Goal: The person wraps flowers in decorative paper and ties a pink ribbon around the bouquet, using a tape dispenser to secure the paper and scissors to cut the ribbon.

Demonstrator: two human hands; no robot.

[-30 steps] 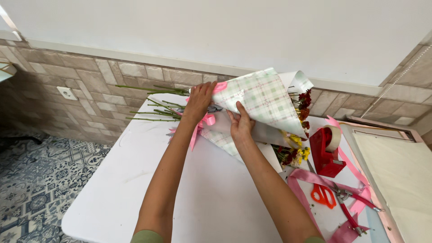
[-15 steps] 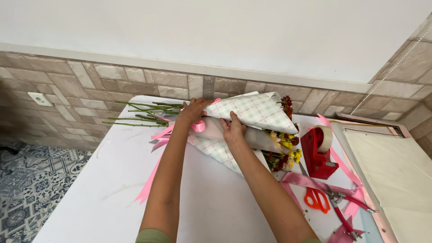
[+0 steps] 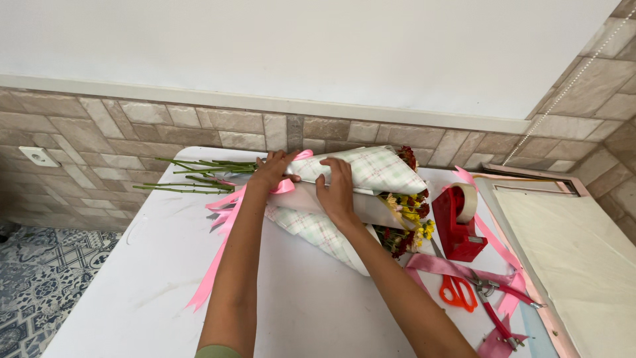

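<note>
A bouquet lies on its side on the white table (image 3: 152, 285), wrapped in green-and-pink checked paper (image 3: 371, 174). Red and yellow flowers (image 3: 407, 215) poke out at the right, and green stems (image 3: 192, 174) stick out at the left. My left hand (image 3: 273, 171) grips the narrow neck of the wrap, where a pink ribbon (image 3: 222, 229) is tied and trails down the table. My right hand (image 3: 338, 192) presses flat on the middle of the wrap, fingers spread over the paper fold.
A red tape dispenser (image 3: 458, 219) stands right of the flowers. Orange-handled scissors (image 3: 454, 288), pliers with red grips (image 3: 493, 298) and loose pink ribbon (image 3: 440, 265) lie at the front right. A framed cream panel (image 3: 576, 252) adjoins the table; a stone-tiled wall runs behind.
The checked paper flap, lifted a second ago, now lies folded down over the bouquet. My right hand has shifted onto the wrap's middle; the left stays at the ribbon.
</note>
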